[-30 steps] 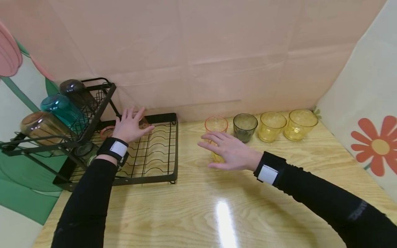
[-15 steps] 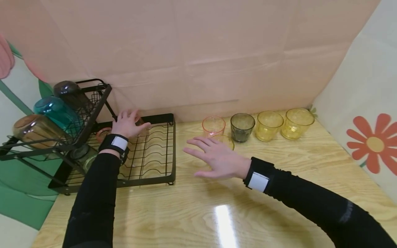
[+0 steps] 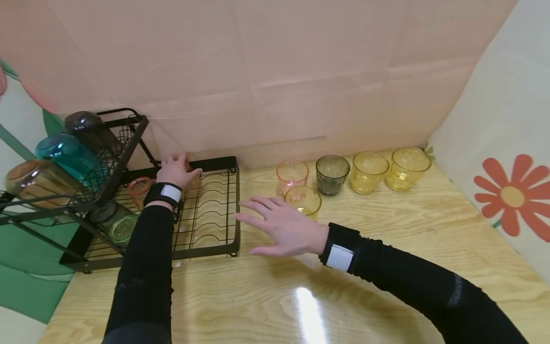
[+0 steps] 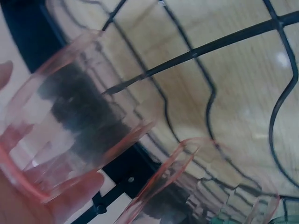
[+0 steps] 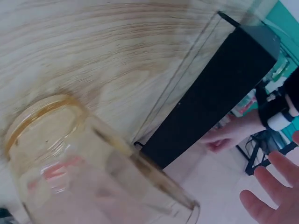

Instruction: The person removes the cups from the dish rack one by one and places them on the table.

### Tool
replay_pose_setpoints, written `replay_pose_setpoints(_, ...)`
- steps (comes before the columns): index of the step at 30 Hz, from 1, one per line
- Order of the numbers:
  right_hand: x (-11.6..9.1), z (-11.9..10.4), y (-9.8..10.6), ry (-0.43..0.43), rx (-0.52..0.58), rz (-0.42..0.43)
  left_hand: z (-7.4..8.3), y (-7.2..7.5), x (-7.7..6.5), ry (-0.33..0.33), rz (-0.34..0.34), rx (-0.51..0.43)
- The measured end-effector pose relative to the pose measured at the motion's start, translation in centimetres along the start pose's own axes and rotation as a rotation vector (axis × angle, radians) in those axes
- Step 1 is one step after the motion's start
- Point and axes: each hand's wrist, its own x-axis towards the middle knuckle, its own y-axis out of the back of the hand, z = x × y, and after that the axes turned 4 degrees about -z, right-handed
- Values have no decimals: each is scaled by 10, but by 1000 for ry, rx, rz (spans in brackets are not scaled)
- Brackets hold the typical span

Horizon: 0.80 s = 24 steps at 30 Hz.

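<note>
your right grip (image 3: 283,227) has just drawn back toward you and across toward the rack (image 3: 218,164), so the near yellow glass (image 3: 303,196), mostly covered by it a second ago, now shows its rim. that grip is spread, fingers straight and clear of the glass, over the surface (image 3: 240,296); it looks free, so that glass is most likely out of play for the moment.

your left grip (image 3: 174,173) has kept to the back of the rack, but its fingers, spread wide a second ago, now curl in round the pink glass (image 4: 70,116). the work, then, seems to sit with that glass: it is at the back of the rack's lower level, and you can't tell whether it rests on the rack or is held just off it. the second pink glass (image 3: 140,191) sits just beside it, so a sideways slip could knock the two together.

on the surface, the pink-rimmed glass (image 3: 293,174), the grey glass (image 3: 333,174) and two yellow glasses (image 3: 369,173) stand upright in a row.
</note>
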Motion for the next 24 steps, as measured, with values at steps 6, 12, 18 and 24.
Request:
replay_pose_setpoints(6,5,-5,1,0,-12,-13,2,-9,1,-5,88,45)
replay_pose_setpoints(12,8,-8,2,-8,-32,-27,1,-7,1,-10,95,50)
replay_pose_setpoints(18,10,-8,6,-21,-8,-3,1,11,-5,2,87,83)
replay_pose_setpoints(24,12,-7,7,0,-3,42,0,35,-12,-59,127,85)
